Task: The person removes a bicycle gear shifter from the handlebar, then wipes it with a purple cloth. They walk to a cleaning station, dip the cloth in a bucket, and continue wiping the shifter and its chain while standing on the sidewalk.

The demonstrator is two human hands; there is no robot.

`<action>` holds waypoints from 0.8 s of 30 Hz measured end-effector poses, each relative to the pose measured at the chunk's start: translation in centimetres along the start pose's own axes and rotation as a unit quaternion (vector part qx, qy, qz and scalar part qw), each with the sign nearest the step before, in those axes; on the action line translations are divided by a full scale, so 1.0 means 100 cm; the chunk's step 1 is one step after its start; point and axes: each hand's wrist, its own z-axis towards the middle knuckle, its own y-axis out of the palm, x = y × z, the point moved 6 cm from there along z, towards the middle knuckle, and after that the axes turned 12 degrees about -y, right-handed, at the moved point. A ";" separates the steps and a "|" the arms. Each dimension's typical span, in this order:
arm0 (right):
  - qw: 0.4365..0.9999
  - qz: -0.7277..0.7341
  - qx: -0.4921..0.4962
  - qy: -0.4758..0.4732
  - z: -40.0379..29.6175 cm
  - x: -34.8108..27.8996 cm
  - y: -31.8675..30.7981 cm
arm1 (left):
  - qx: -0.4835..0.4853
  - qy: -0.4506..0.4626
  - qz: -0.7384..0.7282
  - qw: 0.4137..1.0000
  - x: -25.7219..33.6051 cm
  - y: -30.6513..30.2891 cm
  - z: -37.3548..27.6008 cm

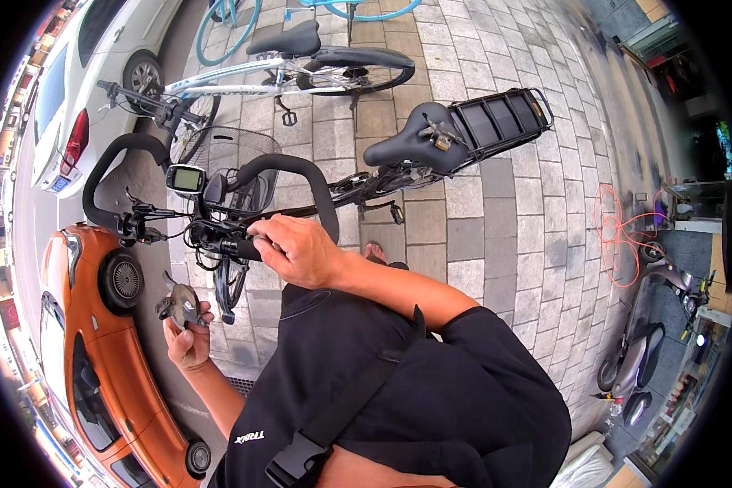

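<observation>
My left hand point(189, 344) holds a thumb gear shifter point(185, 305) with a dark, worn-looking housing, off to the side of the handlebar. My right hand point(299, 250) has its thumb and fingers closed around the inner part of the black foam-covered butterfly handlebar point(323, 195), beside the stem; the fingertips partly hide what they touch. A bike display point(187, 179) with a grey screen is mounted ahead of the stem. Brake lever and cables point(137, 222) cluster on the bar's left side. On the black saddle point(402, 140) lies a small metal part point(442, 137), its kind unclear.
A white mountain bike point(238, 85) stands beyond the black bike, with turquoise bikes behind it. An orange car point(110, 354) and a white car point(106, 73) are at left. An orange hose or cord point(609, 238) and scooters point(634, 360) are at right on the paving.
</observation>
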 end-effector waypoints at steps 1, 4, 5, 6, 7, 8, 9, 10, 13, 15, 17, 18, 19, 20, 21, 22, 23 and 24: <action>1.000 -0.001 -0.003 -0.007 -0.004 -0.006 -0.006 | -0.019 -0.004 -0.022 1.000 -0.003 0.008 -0.002; 0.999 -0.023 0.041 0.026 -0.024 -0.009 -0.030 | -0.097 -0.024 -0.077 0.992 -0.010 0.034 0.002; 0.997 -0.032 0.061 0.042 -0.031 -0.010 -0.040 | -0.116 -0.042 -0.083 0.989 -0.013 0.045 0.007; 0.994 -0.050 0.044 0.092 -0.041 -0.007 -0.053 | -0.134 -0.059 -0.076 0.986 -0.017 0.054 0.015; 0.991 -0.061 0.070 0.096 -0.051 -0.010 -0.065 | -0.160 -0.083 -0.070 0.981 -0.025 0.068 0.026; 0.987 -0.074 0.100 0.099 -0.064 -0.011 -0.073 | -0.166 -0.099 -0.056 0.979 -0.025 0.082 0.031; 0.981 -0.099 0.130 0.104 -0.077 -0.012 -0.089 | -0.174 -0.111 -0.056 0.977 -0.029 0.093 0.038; 0.979 -0.088 0.129 0.134 -0.087 -0.011 -0.091 | -0.190 -0.126 -0.058 0.972 -0.036 0.098 0.040; 0.955 -0.155 0.177 0.182 -0.124 -0.036 -0.116 | -0.243 -0.183 -0.081 0.949 -0.065 0.138 0.062; 0.923 -0.192 0.234 0.236 -0.173 -0.056 -0.128 | -0.300 -0.212 -0.047 0.929 -0.092 0.168 0.074; 0.891 -0.187 0.269 0.316 -0.231 -0.076 -0.132 | -0.340 -0.236 -0.037 0.910 -0.123 0.186 0.078; 0.872 -0.168 0.285 0.361 -0.257 -0.084 -0.136 | -0.333 -0.254 -0.039 0.907 -0.135 0.197 0.075; 0.855 -0.141 0.305 0.396 -0.276 -0.088 -0.140 | -0.356 -0.266 -0.045 0.895 -0.143 0.209 0.071; 0.852 -0.141 0.328 0.384 -0.288 -0.095 -0.149 | -0.361 -0.278 -0.070 0.888 -0.153 0.222 0.065; 0.849 -0.134 0.351 0.372 -0.299 -0.101 -0.154 | -0.361 -0.289 -0.089 0.882 -0.161 0.231 0.058; 0.846 -0.127 0.373 0.360 -0.309 -0.106 -0.159 | -0.391 -0.305 -0.109 0.862 -0.170 0.242 0.053; 0.842 -0.128 0.386 0.355 -0.316 -0.110 -0.164 | -0.407 -0.318 -0.112 0.849 -0.180 0.253 0.046; 0.837 -0.129 0.402 0.347 -0.322 -0.113 -0.172 | -0.406 -0.327 -0.104 0.847 -0.191 0.267 0.039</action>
